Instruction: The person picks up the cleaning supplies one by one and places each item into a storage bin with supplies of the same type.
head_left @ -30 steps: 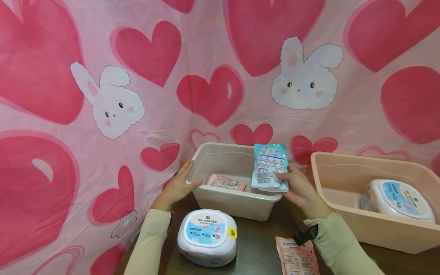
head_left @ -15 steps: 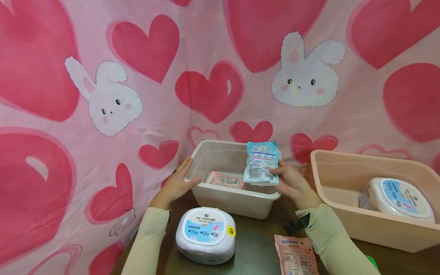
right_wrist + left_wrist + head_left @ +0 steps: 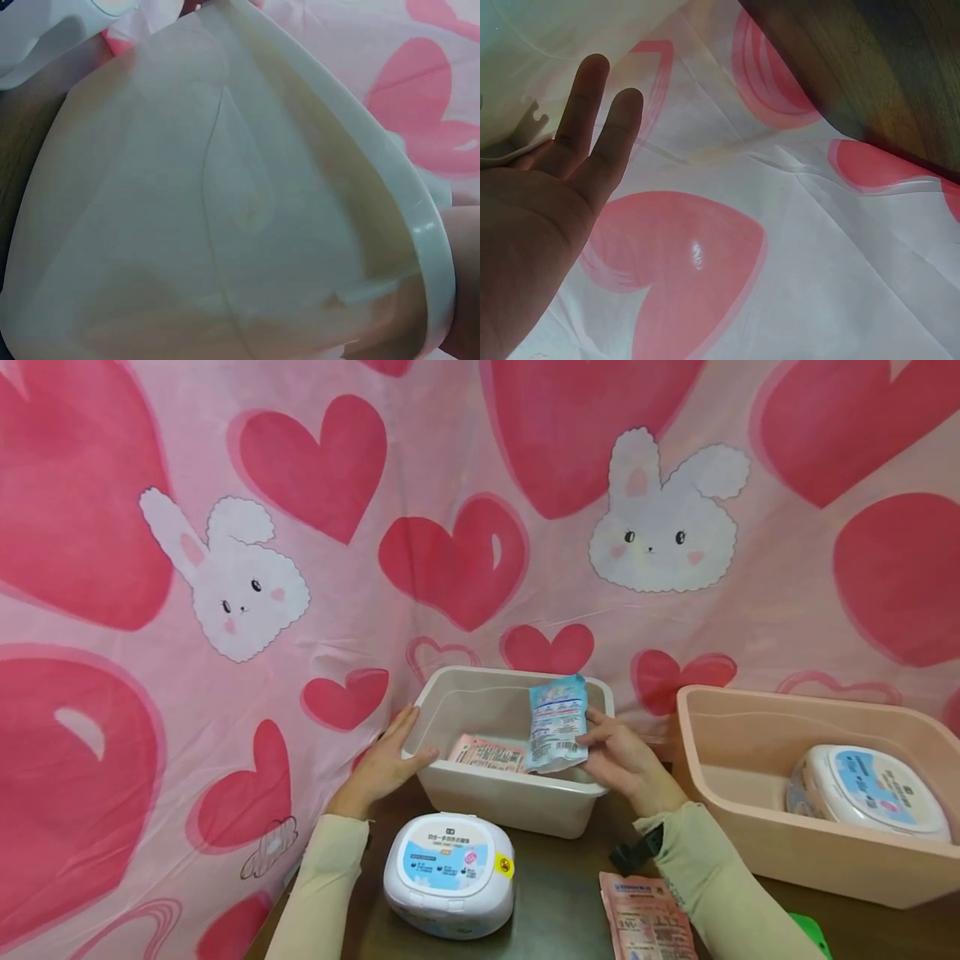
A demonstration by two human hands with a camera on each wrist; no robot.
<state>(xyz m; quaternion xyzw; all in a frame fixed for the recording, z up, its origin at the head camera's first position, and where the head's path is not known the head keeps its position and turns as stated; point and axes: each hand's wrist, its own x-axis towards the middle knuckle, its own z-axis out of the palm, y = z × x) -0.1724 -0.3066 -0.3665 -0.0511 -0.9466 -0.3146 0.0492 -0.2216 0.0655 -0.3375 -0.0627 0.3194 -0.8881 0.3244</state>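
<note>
A blue-and-white pouch (image 3: 557, 727) stands tilted in the right part of the off-white bin (image 3: 510, 799), its lower edge below the front rim. My right hand (image 3: 628, 762) pinches the pouch by its right edge, at the bin's right end. In the right wrist view the bin's wall (image 3: 172, 202) fills most of the picture and hides nearly all of that hand. My left hand (image 3: 386, 766) rests on the bin's left end, with fingers extended along the outside and thumb over the rim. A pink pouch (image 3: 487, 752) lies inside the bin.
A white lidded tub (image 3: 450, 881) stands before the bin on the dark wooden table (image 3: 558, 902). A second pink pouch (image 3: 647, 914) lies by my right forearm, near a green thing (image 3: 812, 933). At right, a peach bin (image 3: 813, 852) contains another white tub (image 3: 873, 793). Heart-printed cloth hangs behind.
My right hand has moved left and slightly down with the blue-and-white pouch, which now tilts and sits lower in the off-white bin. The left hand stays at the bin's left end.
</note>
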